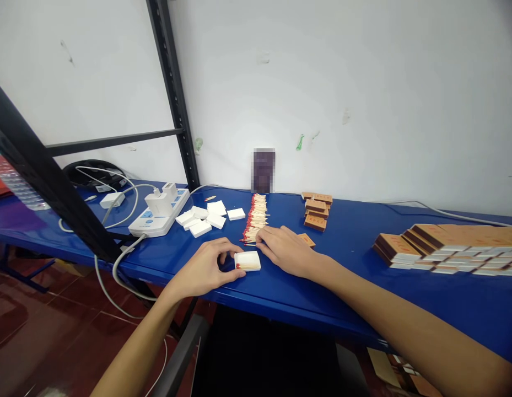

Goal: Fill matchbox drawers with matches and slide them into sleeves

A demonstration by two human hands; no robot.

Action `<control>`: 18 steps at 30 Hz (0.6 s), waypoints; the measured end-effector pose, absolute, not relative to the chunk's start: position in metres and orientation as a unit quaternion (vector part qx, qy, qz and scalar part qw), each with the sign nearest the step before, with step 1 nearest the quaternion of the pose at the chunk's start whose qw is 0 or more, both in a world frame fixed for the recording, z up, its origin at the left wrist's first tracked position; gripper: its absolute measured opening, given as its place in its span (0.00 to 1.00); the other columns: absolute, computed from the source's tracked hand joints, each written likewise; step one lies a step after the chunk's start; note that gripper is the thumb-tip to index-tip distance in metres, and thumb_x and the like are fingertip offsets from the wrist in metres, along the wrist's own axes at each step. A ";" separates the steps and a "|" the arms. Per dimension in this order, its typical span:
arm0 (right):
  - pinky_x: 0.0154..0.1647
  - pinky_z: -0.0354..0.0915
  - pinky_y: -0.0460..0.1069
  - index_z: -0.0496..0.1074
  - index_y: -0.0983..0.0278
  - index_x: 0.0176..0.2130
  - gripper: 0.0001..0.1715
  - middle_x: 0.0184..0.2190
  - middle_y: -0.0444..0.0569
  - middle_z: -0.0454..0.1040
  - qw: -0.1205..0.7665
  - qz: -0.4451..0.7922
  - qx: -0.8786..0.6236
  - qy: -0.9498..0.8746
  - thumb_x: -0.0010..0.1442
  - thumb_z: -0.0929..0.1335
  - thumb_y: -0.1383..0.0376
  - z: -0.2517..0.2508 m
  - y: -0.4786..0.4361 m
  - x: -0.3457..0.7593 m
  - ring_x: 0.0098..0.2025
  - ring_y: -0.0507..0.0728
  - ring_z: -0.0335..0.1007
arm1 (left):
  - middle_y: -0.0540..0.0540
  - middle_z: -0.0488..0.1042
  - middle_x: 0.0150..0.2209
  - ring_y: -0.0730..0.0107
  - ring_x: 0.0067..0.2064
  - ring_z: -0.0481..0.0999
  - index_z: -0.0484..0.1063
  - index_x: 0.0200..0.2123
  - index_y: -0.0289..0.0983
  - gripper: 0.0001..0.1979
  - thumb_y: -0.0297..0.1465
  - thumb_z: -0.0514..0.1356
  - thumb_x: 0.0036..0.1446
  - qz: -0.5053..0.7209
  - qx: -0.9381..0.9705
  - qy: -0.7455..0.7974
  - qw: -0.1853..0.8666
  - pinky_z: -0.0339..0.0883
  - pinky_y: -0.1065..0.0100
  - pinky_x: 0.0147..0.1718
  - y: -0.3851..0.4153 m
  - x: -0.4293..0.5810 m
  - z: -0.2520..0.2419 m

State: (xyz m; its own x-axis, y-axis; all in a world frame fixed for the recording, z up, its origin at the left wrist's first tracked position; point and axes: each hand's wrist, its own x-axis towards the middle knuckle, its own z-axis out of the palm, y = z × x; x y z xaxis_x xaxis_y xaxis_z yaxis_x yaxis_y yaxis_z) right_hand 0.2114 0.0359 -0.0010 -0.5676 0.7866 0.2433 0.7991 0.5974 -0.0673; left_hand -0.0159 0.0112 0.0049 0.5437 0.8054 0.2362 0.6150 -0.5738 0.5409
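Note:
A small white matchbox tray (251,258) lies near the table's front edge with a few red-tipped matches (242,267) along its near side. My left hand (210,267) grips the tray's left end between thumb and fingers. Beyond it, a long row of loose matches (256,215) runs back toward the wall, red heads to the left. My right hand (286,249) is closed at the near end of this row, fingertips pinching at the matches; how many they hold is hidden. An orange-brown matchbox (306,240) lies partly hidden behind the right hand.
Several white trays (201,220) lie to the left, beside a power strip (160,215) with cables. Orange-brown matchboxes (316,212) are piled behind my right hand. A large matchbox stack (449,248) occupies the right. A black shelf post (173,88) rises at the left.

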 end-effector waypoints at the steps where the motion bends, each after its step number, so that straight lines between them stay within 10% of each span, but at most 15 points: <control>1: 0.38 0.54 0.50 0.66 0.64 0.39 0.10 0.40 0.49 0.74 0.123 -0.032 -0.448 -0.885 0.69 0.58 0.65 0.000 0.035 0.211 0.38 0.55 0.70 | 0.50 0.70 0.33 0.71 0.32 0.67 0.76 0.45 0.39 0.17 0.41 0.65 0.53 0.238 0.854 0.416 0.201 0.61 0.70 0.32 0.011 -0.016 0.005; 18: 0.35 0.56 0.49 0.68 0.63 0.42 0.12 0.40 0.49 0.75 0.111 -0.080 -0.462 -0.876 0.69 0.58 0.65 0.011 0.026 0.211 0.36 0.55 0.71 | 0.50 0.71 0.34 0.71 0.31 0.67 0.76 0.44 0.40 0.17 0.41 0.65 0.53 0.251 0.846 0.421 0.209 0.61 0.69 0.31 0.013 -0.015 0.005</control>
